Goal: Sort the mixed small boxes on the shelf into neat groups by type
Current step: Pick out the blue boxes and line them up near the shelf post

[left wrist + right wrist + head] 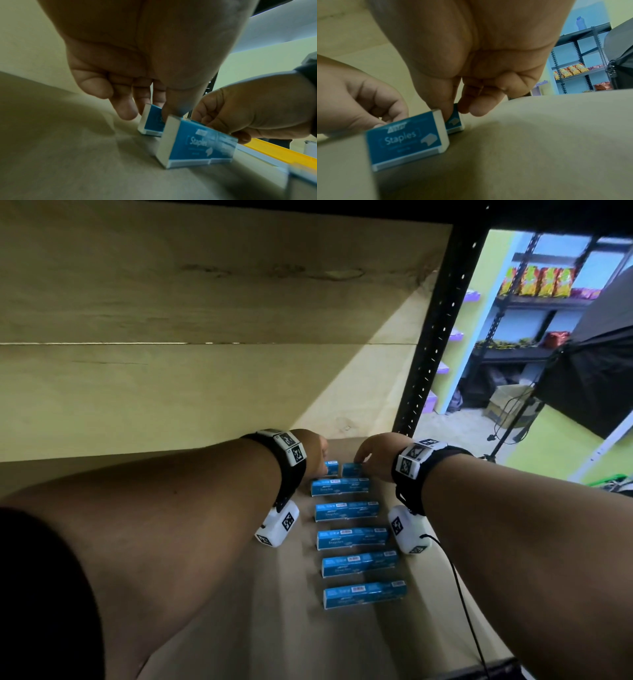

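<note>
Several blue staple boxes lie in a column of paired rows point(349, 537) on the brown shelf board point(239, 611). At the far end of the column stand two single blue boxes. My left hand point(320, 460) pinches the left one point(331, 468) between thumb and fingers; in the left wrist view the hand point(154, 108) grips the box point(152, 124) from above. My right hand point(363, 460) pinches the right one point(352, 470); the right wrist view shows the hand point(457, 108) on that box point(454, 122). Both boxes touch the board, a small gap apart.
A row of boxes point(406, 139) lies just in front of both hands. A pale wood back panel point(171, 392) closes the shelf behind. A black perforated upright point(431, 337) stands at the right. A yellow strip point(283, 155) runs along the shelf's right edge. Other shelves with snack packets point(537, 282) are beyond.
</note>
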